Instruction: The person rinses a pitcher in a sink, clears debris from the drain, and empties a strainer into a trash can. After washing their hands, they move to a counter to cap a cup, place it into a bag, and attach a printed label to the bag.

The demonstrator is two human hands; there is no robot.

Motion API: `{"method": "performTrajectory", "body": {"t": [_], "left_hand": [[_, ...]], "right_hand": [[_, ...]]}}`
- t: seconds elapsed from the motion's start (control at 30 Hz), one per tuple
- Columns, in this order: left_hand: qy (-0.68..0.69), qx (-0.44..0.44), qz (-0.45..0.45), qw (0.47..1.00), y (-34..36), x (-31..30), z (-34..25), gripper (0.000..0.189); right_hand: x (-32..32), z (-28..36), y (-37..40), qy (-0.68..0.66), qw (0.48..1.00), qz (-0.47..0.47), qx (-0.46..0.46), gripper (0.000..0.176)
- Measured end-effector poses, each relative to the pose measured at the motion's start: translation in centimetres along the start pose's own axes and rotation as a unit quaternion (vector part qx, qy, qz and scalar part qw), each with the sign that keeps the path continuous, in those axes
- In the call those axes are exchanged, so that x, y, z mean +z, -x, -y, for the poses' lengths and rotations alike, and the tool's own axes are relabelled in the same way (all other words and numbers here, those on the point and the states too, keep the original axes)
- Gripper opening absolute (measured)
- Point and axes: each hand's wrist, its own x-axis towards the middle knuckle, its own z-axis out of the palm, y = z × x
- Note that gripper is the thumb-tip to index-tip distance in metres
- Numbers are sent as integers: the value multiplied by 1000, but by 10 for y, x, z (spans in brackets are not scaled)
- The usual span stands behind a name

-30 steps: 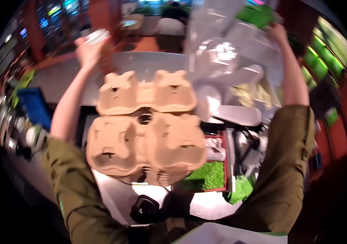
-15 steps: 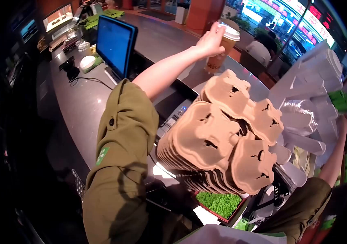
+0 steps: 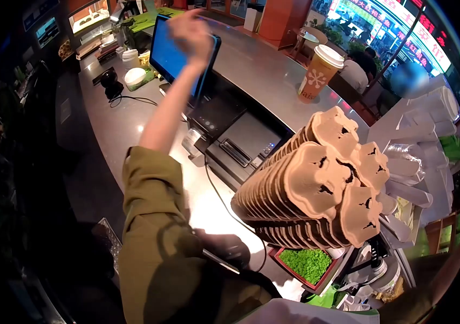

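Note:
My left hand [image 3: 192,35], smeared by motion, is raised in front of the blue monitor [image 3: 168,54]; its fingers cannot be made out. A tall brown paper cup [image 3: 316,75] with a white lid stands upright on the counter ledge, apart from that hand. Stacked cardboard cup carriers [image 3: 316,178] rise in the middle right, beside a black printer [image 3: 235,140]. At the lower right edge only a dark, blurred sleeve of my right arm [image 3: 429,286] shows, and the hand itself is not visible.
White plastic holders [image 3: 418,129] stand at the right. Below the carriers is a red-rimmed tray [image 3: 281,262] of green bits. A cable [image 3: 216,189] crosses the lit counter. A white bowl [image 3: 135,77] lies left of the monitor. People sit beyond the ledge.
My left hand has let go of the cup and moved left to the monitor. The cup remains on the ledge. My right hand has dropped out of sight at the right.

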Motion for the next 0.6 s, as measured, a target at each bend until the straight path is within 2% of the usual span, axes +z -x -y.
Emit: {"method": "performTrajectory", "body": {"t": [0.03, 0.1, 0.13, 0.2, 0.27, 0.33, 0.37, 0.43, 0.47, 0.53, 0.6], "left_hand": [[-110, -84, 9, 990, -2, -13, 53, 23], [-231, -206, 123, 943, -5, -34, 126, 30], [-216, -265, 205, 917, -10, -40, 143, 36], [-220, -316, 303, 872, -12, -32, 168, 44], [-230, -325, 338, 853, -10, -15, 190, 51], [-218, -310, 341, 860, -4, 4, 216, 53], [-218, -300, 366, 853, 0, 10, 227, 54], [-192, -308, 393, 845, 3, 17, 235, 55], [-184, -287, 397, 852, 3, 15, 238, 57], [-160, -281, 334, 885, 2, 7, 245, 58], [-95, -269, 293, 913, -3, -12, 261, 58]], "right_hand": [[-4, 28, -3, -38, 999, 13, -15, 19], [-7, 82, 1, -116, 991, 66, 9, 18], [-2, 107, 5, -187, 976, 108, 19, 18], [18, 150, 14, -323, 926, 192, 38, 18], [40, 181, 27, -325, 895, 297, 69, 24], [67, 215, 34, -325, 853, 397, 101, 33], [80, 239, 33, -340, 832, 426, 101, 25], [106, 284, 27, -369, 815, 435, 101, 25], [120, 305, 25, -383, 809, 440, 75, 22], [149, 344, 24, -410, 794, 449, 23, 18], [181, 375, 29, -372, 778, 488, -136, 17]]}}
